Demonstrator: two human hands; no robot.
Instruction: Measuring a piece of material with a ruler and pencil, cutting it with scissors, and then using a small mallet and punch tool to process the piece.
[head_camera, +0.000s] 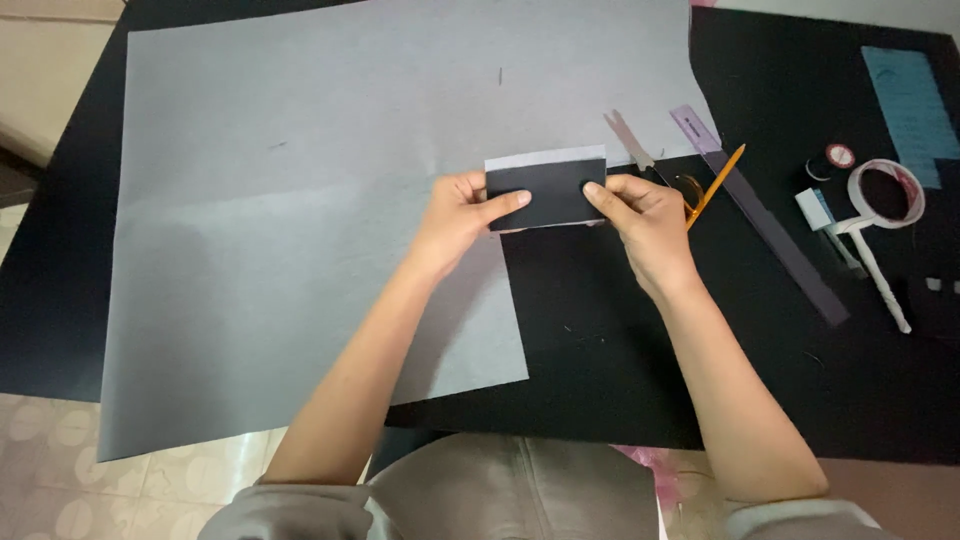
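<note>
- There is one view only, from a camera worn on the person's head.
- It looks steeply down and a little forward, over the person's lap, onto the black work surface.
- It is quite near: both forearms fill the lower middle, and the left hand and the right hand sit close to the picture's centre.
- The far edge of the grey sheet reaches the top; tiled floor shows at the lower left.

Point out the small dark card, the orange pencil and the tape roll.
small dark card (545, 192), head view, middle of its dark face between the two hands.
orange pencil (722, 176), head view, mid-shaft right of the right hand.
tape roll (857, 187), head view, left side of its white ring.
</note>
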